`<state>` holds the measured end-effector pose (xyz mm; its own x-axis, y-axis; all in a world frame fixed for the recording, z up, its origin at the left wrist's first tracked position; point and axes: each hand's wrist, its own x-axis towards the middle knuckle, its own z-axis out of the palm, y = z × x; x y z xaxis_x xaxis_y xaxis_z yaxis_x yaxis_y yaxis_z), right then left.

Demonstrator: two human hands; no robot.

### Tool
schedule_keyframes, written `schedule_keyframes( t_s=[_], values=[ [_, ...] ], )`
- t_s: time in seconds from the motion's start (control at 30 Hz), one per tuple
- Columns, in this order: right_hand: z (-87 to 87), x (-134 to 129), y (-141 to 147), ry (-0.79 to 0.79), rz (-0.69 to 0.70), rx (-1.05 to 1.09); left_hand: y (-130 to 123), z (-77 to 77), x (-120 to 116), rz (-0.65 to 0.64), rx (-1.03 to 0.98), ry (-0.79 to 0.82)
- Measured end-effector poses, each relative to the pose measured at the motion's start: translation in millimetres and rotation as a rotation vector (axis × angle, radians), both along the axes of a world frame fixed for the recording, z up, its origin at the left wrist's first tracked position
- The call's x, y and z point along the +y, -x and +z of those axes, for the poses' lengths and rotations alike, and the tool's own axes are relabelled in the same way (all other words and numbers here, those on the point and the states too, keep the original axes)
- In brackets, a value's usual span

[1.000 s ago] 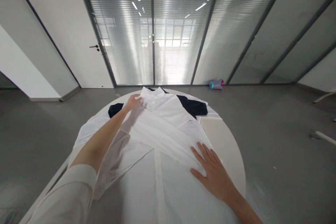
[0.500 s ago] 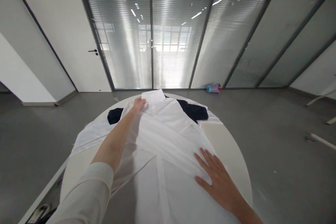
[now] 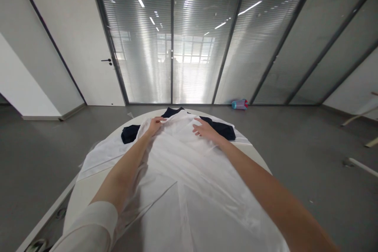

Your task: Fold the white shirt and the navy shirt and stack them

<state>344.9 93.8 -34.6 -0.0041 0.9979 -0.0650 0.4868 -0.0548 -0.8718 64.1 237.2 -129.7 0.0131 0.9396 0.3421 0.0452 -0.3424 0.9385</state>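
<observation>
A white button shirt point(image 3: 183, 157) lies spread over the round table, its front strip running toward me. At the far end, my left hand point(image 3: 155, 125) is closed on the upper left edge of the shirt, fingers pinching the cloth. My right hand point(image 3: 205, 130) rests across from it on the upper right of the shirt, fingers apart and slightly curled. Underneath, a dark navy garment point(image 3: 223, 130) sticks out on both sides and past the far end of the shirt. More white cloth point(image 3: 103, 151) lies below it at the left.
The pale round table point(image 3: 85, 187) has its rim curving round the clothes. On the floor by the glass partition sits a blue and red bin-like object point(image 3: 239, 104). Furniture legs point(image 3: 362, 165) stand at the right. A white door point(image 3: 97, 47) is at the back left.
My right hand has moved from the shirt's near right side to its far end. The shirt's top edge has folded down toward me, exposing dark cloth behind it. My left hand keeps its grip.
</observation>
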Motion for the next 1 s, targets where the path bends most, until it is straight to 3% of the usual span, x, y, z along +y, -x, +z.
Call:
schedule_keyframes(
  t_s=[0.13, 0.33, 0.47, 0.7, 1.0],
  values=[
    [-7.7, 74, 27, 0.085, -0.193, 0.213, 1, -3.7, 2, 0.007, 0.033, -0.019],
    [-30.9, 119, 49, 0.019, -0.304, 0.307, 3, -6.6, 4, 0.009, 0.055, -0.014],
    [-51.0, 125, 45, -0.051, -0.357, 0.183, 4, -6.8, 5, 0.015, 0.054, -0.018],
    [-82.0, 110, 33, -0.083, -0.351, -0.094, 4, -7.5, 6, 0.021, 0.017, 0.014],
    [-85.3, 120, 30, -0.056, -0.383, -0.186, -7, -4.4, 8, 0.057, -0.089, 0.110]
  ],
)
